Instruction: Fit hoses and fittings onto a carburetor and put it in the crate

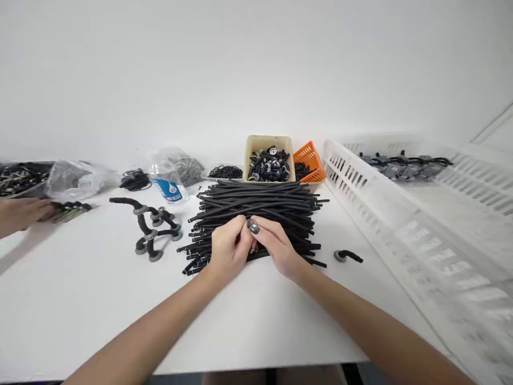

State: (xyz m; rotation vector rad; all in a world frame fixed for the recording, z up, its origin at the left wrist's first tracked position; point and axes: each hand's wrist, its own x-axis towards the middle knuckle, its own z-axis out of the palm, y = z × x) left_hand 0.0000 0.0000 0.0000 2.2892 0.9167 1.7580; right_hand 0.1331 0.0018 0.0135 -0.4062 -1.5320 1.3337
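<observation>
The left hand (pixel 228 246) and right hand (pixel 278 248) meet at the fingertips, each grip drawn in with thumb and fingers curled together; what they pinch, if anything, is hidden, so I cannot tell. Both forearms slant inward from the near edge of the counter (pixel 260 321), the wrists low and the backs of the hands partly turned up, with a shiny dark nail showing on the right thumb. Beneath and beyond the hands lie the tubes (pixel 256 200), a broad heap of slim, matt black lengths, mostly lying crosswise, their ends uneven. Just right of the heap rests a bent piece (pixel 352 255) with a grey ring at one end; to the left stands a cluster (pixel 143 223) of similar ringed pieces. Farther left, another person's hand (pixel 30 211) reaches in beside small dark parts. Behind are a bottle (pixel 168 187) with a blue label, black loops (pixel 226 171), a cream tub (pixel 248 155) full of black and grey parts, and a tilted orange basket (pixel 310 152). A white crate (pixel 360 198) runs along the right, and a pale wall (pixel 256 64) closes the back.
</observation>
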